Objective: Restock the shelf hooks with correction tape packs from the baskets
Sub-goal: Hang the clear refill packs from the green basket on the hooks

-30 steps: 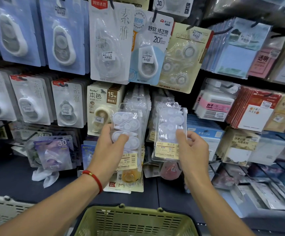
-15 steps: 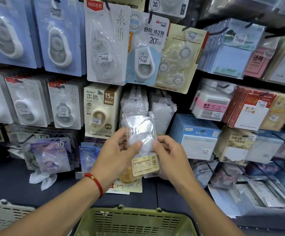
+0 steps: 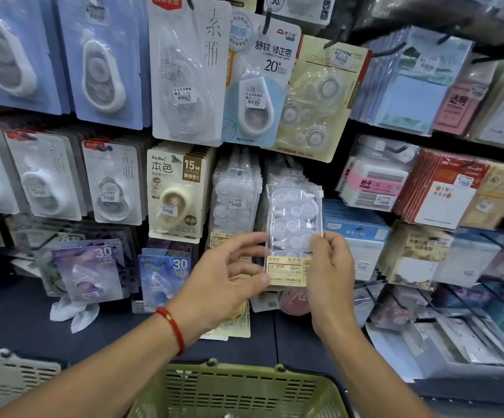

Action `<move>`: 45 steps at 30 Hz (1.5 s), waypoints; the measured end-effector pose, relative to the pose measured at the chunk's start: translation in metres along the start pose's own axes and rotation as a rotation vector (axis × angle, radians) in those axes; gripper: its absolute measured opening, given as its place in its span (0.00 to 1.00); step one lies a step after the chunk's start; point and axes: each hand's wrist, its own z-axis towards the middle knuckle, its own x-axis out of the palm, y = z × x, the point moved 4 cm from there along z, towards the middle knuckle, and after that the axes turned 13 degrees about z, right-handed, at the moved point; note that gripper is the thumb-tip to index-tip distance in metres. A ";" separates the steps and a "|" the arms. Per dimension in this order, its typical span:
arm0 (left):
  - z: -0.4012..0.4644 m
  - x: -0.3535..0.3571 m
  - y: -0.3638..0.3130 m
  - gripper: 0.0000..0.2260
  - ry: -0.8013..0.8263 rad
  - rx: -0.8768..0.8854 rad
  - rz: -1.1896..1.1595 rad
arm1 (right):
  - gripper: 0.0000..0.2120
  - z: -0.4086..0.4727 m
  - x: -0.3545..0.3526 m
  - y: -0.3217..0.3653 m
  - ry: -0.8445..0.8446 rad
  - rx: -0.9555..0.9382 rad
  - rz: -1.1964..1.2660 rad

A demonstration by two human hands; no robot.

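A person stood at a stationery display, holding a clear pack of correction tapes (image 3: pixel 293 224) upright in front of the hanging stock. The right hand (image 3: pixel 330 279) pinched the pack's right edge between thumb and fingers, while the left hand (image 3: pixel 226 282), a red cord bracelet (image 3: pixel 172 327) on its wrist, had its thumb against the yellow label (image 3: pixel 288 268) at the pack's foot, the other fingers spread loosely beside it. The pack sat just in front of a row of similar clear packs (image 3: pixel 235 200) on a hook, next to a beige boxed tape (image 3: pixel 175 191). A green basket (image 3: pixel 238 390) lay below the forearms, a grey basket (image 3: pixel 9 378) at lower left.
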 end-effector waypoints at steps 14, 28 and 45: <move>0.006 0.001 0.006 0.29 0.035 -0.002 0.059 | 0.07 0.012 -0.006 -0.008 -0.006 0.038 -0.046; 0.009 -0.023 0.077 0.19 0.133 -0.200 0.474 | 0.09 0.024 -0.023 -0.061 0.380 0.081 -0.590; -0.024 0.022 0.264 0.30 0.522 -0.321 1.286 | 0.32 0.005 -0.045 -0.293 0.600 0.549 -1.139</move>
